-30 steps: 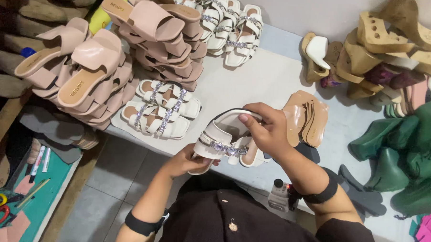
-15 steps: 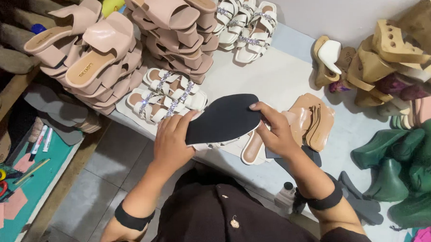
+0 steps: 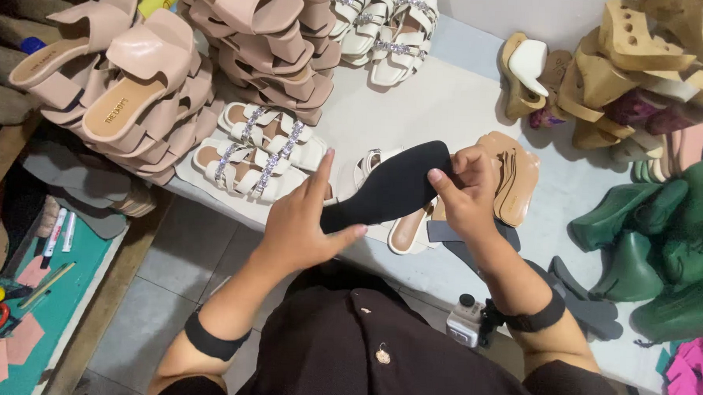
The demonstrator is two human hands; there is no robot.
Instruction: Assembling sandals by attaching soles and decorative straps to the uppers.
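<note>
Left hand [image 3: 300, 227] gripping the heel end, right hand [image 3: 467, 190] pinching the toe end of a sandal [image 3: 387, 189] held sole-up above the white table [image 3: 440, 107]. Sole inspection under way, apparently; next, probably turning it upright beside the cream jewelled sandals [image 3: 260, 147].

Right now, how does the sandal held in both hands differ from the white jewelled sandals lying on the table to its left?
The held sandal is turned sole-up, showing a flat black underside; the white jewelled sandals lie sole-down, straps showing. The held sandal is lifted above the table, gripped by the left hand and the right hand, while the white jewelled sandals rest untouched in a close group. Both are flat with squarish toes.
</note>
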